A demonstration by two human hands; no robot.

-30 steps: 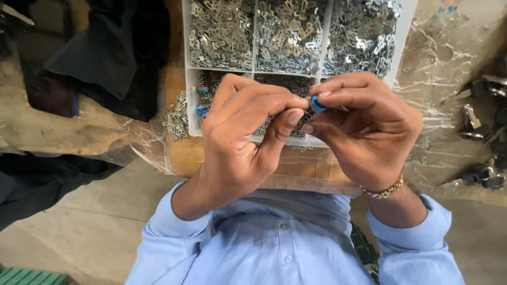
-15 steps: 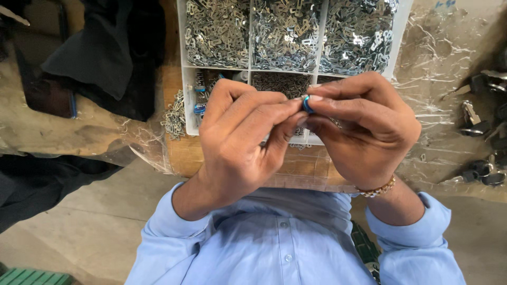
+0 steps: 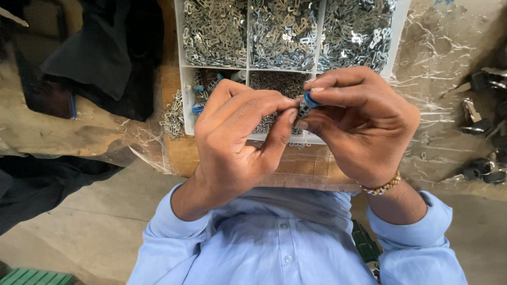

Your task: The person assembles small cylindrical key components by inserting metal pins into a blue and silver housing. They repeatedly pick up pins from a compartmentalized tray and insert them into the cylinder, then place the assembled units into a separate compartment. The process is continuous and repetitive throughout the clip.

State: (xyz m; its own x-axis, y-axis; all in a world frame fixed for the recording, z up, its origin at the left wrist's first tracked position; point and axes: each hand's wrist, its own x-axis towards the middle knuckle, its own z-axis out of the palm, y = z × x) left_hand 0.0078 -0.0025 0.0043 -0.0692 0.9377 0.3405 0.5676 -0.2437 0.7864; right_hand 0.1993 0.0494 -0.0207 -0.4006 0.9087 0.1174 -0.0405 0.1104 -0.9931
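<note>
Both hands meet just in front of the white compartment tray (image 3: pixel 181 79), which serves as the landmark here. The right hand (image 3: pixel 364 124) is closed around a small blue-and-metal part (image 3: pixel 306 104), pinching it between thumb and forefinger so that only its blue edge and a bit of ribbed metal show. The left hand (image 3: pixel 240 140) is curled too, its thumb and fingertips pressed against the same part from the other side; whether it truly grips the part or only steadies it cannot be told. The part sits over the near edge of the tray, above the middle front compartment. The tray's far compartments are heaped with small flat metal pieces (image 3: pixel 282 31), and a few similar pieces (image 3: pixel 172 113) lie spilled just left of the tray on clear plastic sheeting (image 3: pixel 449 58). Further left of the tray lies dark cloth (image 3: pixel 100 58). Well to the right of the tray sit several dark metal lock parts (image 3: pixel 483 126). A beaded bracelet (image 3: pixel 381 187) circles the right wrist, and light blue shirt sleeves (image 3: pixel 169 237) cover both forearms.
</note>
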